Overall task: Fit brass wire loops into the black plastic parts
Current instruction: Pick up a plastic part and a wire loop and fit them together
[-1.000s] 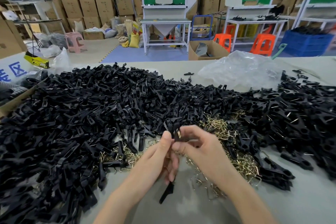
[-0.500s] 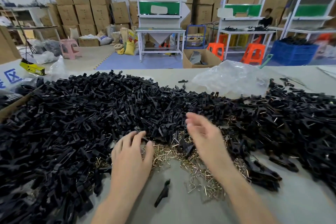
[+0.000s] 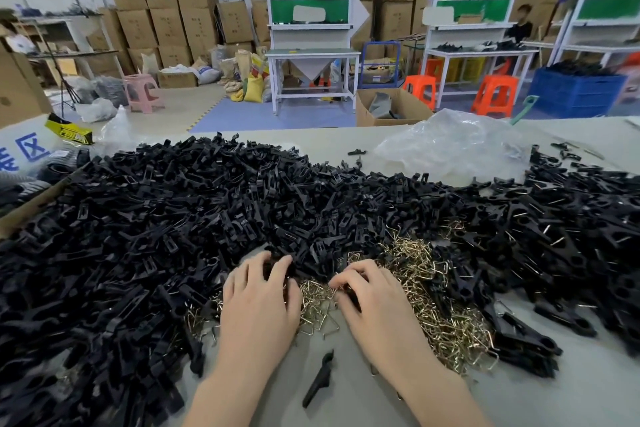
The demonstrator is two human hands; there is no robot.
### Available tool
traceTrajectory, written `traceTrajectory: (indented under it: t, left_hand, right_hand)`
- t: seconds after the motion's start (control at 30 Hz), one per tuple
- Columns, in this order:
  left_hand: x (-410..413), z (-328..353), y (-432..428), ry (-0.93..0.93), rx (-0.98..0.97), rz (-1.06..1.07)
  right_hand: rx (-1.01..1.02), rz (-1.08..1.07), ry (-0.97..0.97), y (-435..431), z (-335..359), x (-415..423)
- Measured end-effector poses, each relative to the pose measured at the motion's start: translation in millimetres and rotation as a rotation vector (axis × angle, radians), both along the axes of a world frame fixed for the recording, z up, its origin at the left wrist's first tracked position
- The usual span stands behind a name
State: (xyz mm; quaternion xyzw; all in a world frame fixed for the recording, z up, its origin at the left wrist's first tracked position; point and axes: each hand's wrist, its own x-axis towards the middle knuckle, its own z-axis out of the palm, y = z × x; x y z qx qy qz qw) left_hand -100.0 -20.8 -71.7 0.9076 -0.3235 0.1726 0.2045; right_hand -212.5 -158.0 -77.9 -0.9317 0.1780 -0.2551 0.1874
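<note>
grip unclear: left hand [image 3: 259,302] curled into black parts [image 3: 207,218], right hand [image 3: 375,305] curled onto brass loops [image 3: 415,267].

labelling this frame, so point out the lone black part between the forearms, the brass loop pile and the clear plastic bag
lone black part [image 3: 320,378]: head view, middle of its body.
brass loop pile [image 3: 434,307]: head view, dense middle of the heap.
clear plastic bag [image 3: 450,146]: head view, crumpled middle.

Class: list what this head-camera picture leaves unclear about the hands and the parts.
Head view, left hand: fingertips dip into the black parts; any grip is hidden.
Head view, right hand: curled fingers hide what they pick among the brass wire loops.
The black parts run off the left edge.
</note>
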Motion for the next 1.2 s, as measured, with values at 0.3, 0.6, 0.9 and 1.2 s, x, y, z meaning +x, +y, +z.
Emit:
traceTrajectory:
  t: [0.3,0.6,0.9,1.2]
  left_hand:
    - [3,1,1,0.079,0.021,-0.035]
    - [5,2,2,0.207,-0.249,-0.204]
    - [6,2,4,0.368,-0.499,-0.148]
    - [3,15,8,0.245,-0.587,-0.196]
  right_hand:
    - [0.007,-0.076,-0.027,3,7,-3]
    - [0.076,-0.150,-0.150,-1,12,-6]
    - [0.098,-0.110,-0.032,-2,12,-7]
    - [0.007,-0.184,0.013,2,13,-4]
